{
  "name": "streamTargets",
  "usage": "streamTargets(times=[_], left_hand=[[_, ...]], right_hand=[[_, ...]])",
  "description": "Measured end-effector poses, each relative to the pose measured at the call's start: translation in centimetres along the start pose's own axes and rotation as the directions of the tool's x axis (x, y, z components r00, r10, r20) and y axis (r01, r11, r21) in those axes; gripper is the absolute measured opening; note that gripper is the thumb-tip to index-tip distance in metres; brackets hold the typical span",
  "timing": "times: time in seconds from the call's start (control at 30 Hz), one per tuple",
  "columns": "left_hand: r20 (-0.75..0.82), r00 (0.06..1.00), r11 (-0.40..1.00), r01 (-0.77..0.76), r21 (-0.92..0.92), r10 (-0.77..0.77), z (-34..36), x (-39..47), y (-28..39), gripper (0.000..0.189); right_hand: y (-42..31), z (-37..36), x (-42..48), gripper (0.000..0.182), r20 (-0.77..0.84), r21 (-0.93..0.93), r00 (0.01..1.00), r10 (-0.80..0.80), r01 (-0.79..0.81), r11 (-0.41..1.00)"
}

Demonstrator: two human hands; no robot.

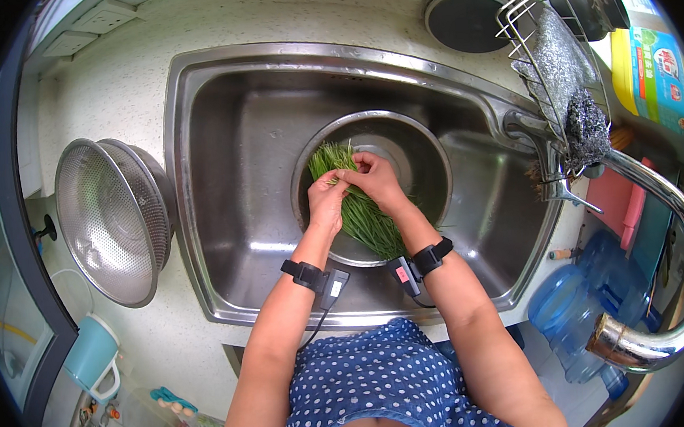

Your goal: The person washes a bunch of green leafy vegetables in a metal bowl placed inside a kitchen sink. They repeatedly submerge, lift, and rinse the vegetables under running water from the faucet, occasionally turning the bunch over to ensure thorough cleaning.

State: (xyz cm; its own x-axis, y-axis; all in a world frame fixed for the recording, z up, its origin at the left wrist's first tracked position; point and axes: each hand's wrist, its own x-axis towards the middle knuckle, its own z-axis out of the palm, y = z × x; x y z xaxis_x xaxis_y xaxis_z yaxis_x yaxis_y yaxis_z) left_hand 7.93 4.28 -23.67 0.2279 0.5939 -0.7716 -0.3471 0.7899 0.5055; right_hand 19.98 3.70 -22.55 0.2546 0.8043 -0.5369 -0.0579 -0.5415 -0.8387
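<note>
A round stainless steel bowl [448,188] stands in the sink [244,178]. A bundle of thin green leafy stalks [372,226] lies slantwise in the bowl, its lower end reaching the near rim. Over the upper part of the bundle, my left hand [326,201] and my right hand [377,181] meet at the fingertips. Both hold a few of the stalks between thumb and fingers. Each wrist wears a black strap with a small device.
Metal colanders [108,224] stand left of the sink. At the right are the faucet [657,173], a wire rack [530,51] with scouring pads, and blue water bottles [569,310]. A dark round lid [470,19] lies behind the sink.
</note>
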Motion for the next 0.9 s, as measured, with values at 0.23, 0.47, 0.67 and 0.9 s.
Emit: streamTargets(times=[0.23, 0.47, 0.67, 0.9], left_hand=[[-0.036, 0.999, 0.998, 0.04, 0.056, -0.038, -0.1, -0.2, -0.2, 0.026], [-0.136, 0.985, 0.995, 0.104, -0.007, -0.104, -0.6, 0.2, -0.6, 0.033], [-0.121, 0.983, 0.991, 0.131, -0.038, -0.135, -0.7, -0.1, 0.1, 0.03], [-0.055, 0.989, 0.979, 0.147, 0.138, -0.141, 0.3, -0.1, 0.6, 0.044]], right_hand=[[1.1, -0.1, 0.9, 0.034, -0.13, -0.038, 0.971, 0.2, -0.207, 0.978], [3.8, -3.1, 1.2, 0.027, -0.586, 0.11, 0.806, 0.084, -0.024, 0.994], [1.7, -3.1, 0.6, 0.029, -0.208, 0.54, 0.928, 0.31, -0.155, 0.827], [-0.4, -3.8, -0.8, 0.025, 0.044, 0.152, 0.993, 0.11, -0.115, 0.982]])
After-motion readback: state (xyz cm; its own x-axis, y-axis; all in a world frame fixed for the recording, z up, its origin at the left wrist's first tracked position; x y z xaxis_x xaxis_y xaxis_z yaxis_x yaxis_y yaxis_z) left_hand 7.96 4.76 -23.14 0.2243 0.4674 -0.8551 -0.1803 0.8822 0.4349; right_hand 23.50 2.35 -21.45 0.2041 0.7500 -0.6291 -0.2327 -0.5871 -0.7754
